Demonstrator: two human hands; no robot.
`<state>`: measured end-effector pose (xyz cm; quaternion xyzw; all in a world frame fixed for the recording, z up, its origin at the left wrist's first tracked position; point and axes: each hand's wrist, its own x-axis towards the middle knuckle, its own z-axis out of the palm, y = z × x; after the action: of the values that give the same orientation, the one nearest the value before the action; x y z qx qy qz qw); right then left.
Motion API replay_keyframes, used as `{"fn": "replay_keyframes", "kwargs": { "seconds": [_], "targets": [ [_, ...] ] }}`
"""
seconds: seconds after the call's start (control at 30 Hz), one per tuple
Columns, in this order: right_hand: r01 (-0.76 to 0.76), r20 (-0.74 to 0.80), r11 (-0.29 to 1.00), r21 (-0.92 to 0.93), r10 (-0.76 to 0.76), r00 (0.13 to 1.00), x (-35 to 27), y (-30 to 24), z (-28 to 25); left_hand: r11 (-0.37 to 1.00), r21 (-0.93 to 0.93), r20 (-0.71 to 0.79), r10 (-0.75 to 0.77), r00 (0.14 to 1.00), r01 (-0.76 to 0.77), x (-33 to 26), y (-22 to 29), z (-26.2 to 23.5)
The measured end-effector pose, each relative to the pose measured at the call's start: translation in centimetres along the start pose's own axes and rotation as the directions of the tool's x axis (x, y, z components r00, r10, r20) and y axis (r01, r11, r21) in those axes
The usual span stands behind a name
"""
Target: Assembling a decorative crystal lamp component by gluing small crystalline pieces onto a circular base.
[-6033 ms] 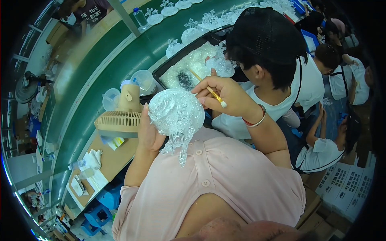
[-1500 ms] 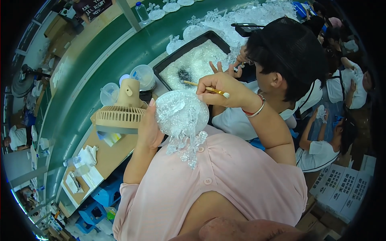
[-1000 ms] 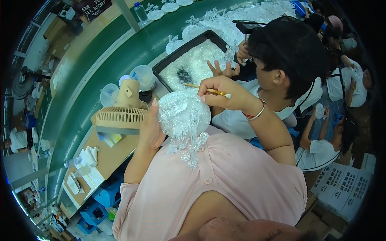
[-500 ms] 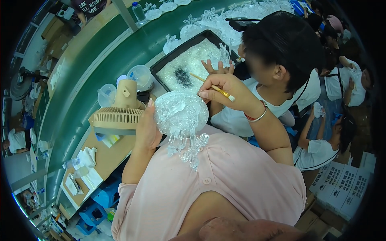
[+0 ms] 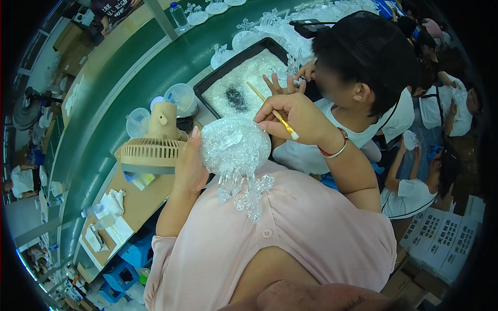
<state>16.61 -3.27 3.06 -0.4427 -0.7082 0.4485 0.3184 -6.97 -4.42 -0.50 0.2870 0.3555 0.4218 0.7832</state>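
In front of my chest, a clear ornament (image 5: 236,145) with a round, glitter-covered base is tilted toward me, its branched clear pieces hanging downward. My left hand (image 5: 190,163) grips the base by its left edge, thumb up. A paintbrush (image 5: 274,112) with a yellow handle and pale bristles is pinched in my right hand (image 5: 295,116), bristles pointing down to the right. The right fingertips are at the upper right rim of the base; whether they touch it I cannot tell. Beyond lies a black tray (image 5: 206,98) of clear glittering granules, with a dark bare patch in the middle.
A beige fan (image 5: 150,153) stands left of my left hand, beside clear plastic cups (image 5: 181,98). Close on my right sits a co-worker (image 5: 363,78), hands near the tray. More clear ornaments (image 5: 270,23) crowd the green belt (image 5: 124,85) behind it. Cartons (image 5: 436,241) are stacked lower right.
The paintbrush has shifted slightly and tilts more steeply in my right hand. The ornament has moved a little to the right. The co-worker's hand near the tray has come into fuller view.
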Motion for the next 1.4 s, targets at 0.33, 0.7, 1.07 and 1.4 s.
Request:
{"fn": "replay_keyframes", "kwargs": {
  "seconds": [0.33,0.7,1.07,1.4],
  "targets": [
    [0.097,-0.027,0.945,-0.314,-0.111,0.993,0.4,-0.1,0.4,0.999,0.045,-0.029,-0.022,0.999,0.024,0.3,-0.6,0.4],
    [-0.008,0.101,0.989,-0.147,0.023,0.995,0.1,0.0,-0.4,0.994,0.094,-0.004,-0.059,0.998,0.059,0.1,-0.9,0.6],
    [0.127,0.166,0.973,-0.195,-0.095,0.982,0.8,0.0,-1.4,0.978,0.208,0.073,-0.051,0.996,0.035,0.5,-0.4,1.2],
    [0.148,0.19,0.892,-0.427,-0.072,0.979,0.7,-0.9,-1.8,0.959,0.278,0.016,-0.064,0.998,0.057,0.9,-0.3,2.1]
  ]
}}
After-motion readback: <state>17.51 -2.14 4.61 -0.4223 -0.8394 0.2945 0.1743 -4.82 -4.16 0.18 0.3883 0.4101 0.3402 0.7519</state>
